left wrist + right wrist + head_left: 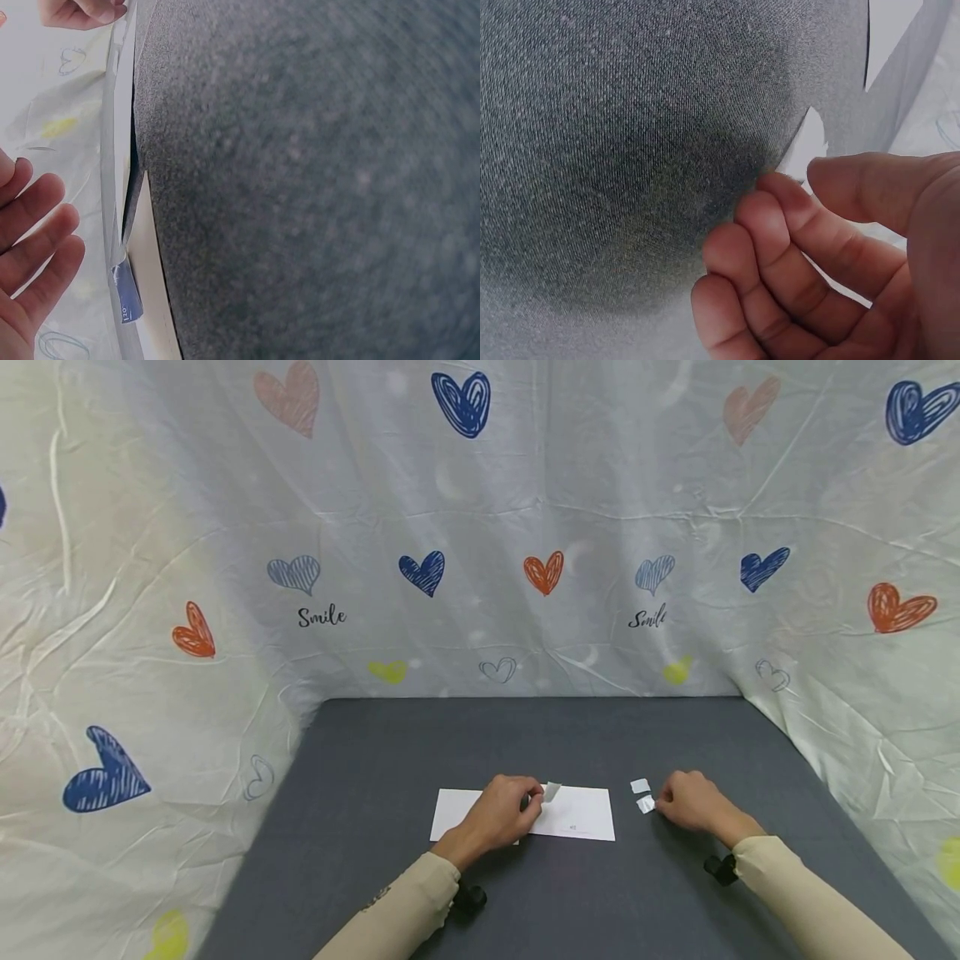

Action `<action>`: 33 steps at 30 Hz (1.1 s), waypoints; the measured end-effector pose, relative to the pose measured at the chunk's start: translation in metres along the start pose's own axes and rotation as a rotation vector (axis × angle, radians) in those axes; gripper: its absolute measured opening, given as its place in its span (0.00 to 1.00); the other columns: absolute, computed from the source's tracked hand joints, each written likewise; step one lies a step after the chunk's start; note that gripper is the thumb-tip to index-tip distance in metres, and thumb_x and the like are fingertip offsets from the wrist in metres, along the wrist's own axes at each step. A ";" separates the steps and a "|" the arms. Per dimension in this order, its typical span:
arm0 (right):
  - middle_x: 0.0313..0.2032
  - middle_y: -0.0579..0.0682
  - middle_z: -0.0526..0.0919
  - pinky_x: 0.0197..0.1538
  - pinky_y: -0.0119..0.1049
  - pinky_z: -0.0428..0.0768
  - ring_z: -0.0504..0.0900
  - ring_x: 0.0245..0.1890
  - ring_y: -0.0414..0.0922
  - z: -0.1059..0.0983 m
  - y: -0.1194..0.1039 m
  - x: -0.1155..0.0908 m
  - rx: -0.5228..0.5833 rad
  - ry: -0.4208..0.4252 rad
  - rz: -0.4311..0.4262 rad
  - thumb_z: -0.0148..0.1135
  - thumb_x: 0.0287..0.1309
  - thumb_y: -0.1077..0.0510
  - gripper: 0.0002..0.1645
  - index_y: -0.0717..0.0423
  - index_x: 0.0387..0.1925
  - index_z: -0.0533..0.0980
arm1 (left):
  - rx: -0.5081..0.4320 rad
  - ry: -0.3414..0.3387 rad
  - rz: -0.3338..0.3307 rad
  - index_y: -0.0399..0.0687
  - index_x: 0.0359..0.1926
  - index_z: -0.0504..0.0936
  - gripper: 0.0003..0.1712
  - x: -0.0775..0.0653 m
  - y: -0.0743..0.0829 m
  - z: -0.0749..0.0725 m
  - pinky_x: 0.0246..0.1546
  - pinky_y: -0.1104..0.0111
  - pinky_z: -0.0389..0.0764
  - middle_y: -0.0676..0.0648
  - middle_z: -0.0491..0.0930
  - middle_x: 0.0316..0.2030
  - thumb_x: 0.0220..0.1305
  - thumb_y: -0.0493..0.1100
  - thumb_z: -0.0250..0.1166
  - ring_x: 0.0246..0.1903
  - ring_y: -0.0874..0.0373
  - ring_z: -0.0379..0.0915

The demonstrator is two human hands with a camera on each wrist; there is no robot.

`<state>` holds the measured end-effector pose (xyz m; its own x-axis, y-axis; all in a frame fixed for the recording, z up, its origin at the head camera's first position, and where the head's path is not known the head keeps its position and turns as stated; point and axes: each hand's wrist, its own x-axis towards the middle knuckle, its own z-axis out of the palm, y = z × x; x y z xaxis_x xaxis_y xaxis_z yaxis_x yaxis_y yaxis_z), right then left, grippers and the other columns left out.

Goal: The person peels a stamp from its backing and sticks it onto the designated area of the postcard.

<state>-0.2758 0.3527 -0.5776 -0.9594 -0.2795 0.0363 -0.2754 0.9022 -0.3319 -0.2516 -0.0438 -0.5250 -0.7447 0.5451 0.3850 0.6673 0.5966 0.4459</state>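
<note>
A long white paper (585, 814), like an envelope or folded card, lies on the table. Over its middle is my left hand (498, 814), thumb and index finger pinching a small whitish paper piece (551, 792). The other left fingers (56, 266) are spread loosely in the left wrist view. To the right lie two small white paper squares, the farther square (640, 786) and the nearer square (646, 804). At the nearer square's edge are the fingertips of my right hand (693, 802). In the right wrist view thumb and index finger stand slightly apart beside that piece (808, 146).
The dark grey table (420, 735) is enclosed by a white curtain (480, 618) printed with hearts. A small blue tag (126, 292) shows at the white paper's edge in the left wrist view. Each wrist carries a black camera strap (468, 897).
</note>
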 end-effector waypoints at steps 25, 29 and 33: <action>0.20 0.39 0.80 0.27 0.36 0.74 0.72 0.19 0.35 -0.064 -0.116 -0.004 0.015 0.077 -0.121 0.66 0.62 0.66 0.12 0.50 0.25 0.85 | 0.002 -0.001 -0.001 0.45 0.42 0.92 0.08 0.000 0.002 -0.003 0.35 0.73 0.78 0.49 0.93 0.38 0.73 0.39 0.66 0.30 0.65 0.78; 0.24 0.40 0.83 0.29 0.35 0.77 0.73 0.20 0.33 -0.065 -0.123 0.000 0.019 0.080 -0.168 0.67 0.64 0.66 0.09 0.52 0.31 0.87 | 0.000 0.000 -0.003 0.45 0.42 0.92 0.08 0.000 0.002 -0.004 0.34 0.74 0.78 0.49 0.93 0.37 0.73 0.39 0.66 0.30 0.65 0.77; 0.28 0.41 0.86 0.33 0.35 0.80 0.75 0.22 0.31 -0.067 -0.130 0.002 0.016 0.086 -0.207 0.68 0.64 0.66 0.06 0.55 0.36 0.89 | -0.008 0.000 -0.003 0.45 0.42 0.92 0.08 -0.001 0.002 -0.004 0.33 0.74 0.76 0.49 0.92 0.37 0.73 0.38 0.66 0.29 0.63 0.78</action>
<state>-0.2459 0.2573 -0.4712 -0.8843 -0.4287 0.1850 -0.4667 0.8230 -0.3239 -0.2500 -0.0452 -0.5213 -0.7466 0.5434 0.3838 0.6650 0.5933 0.4536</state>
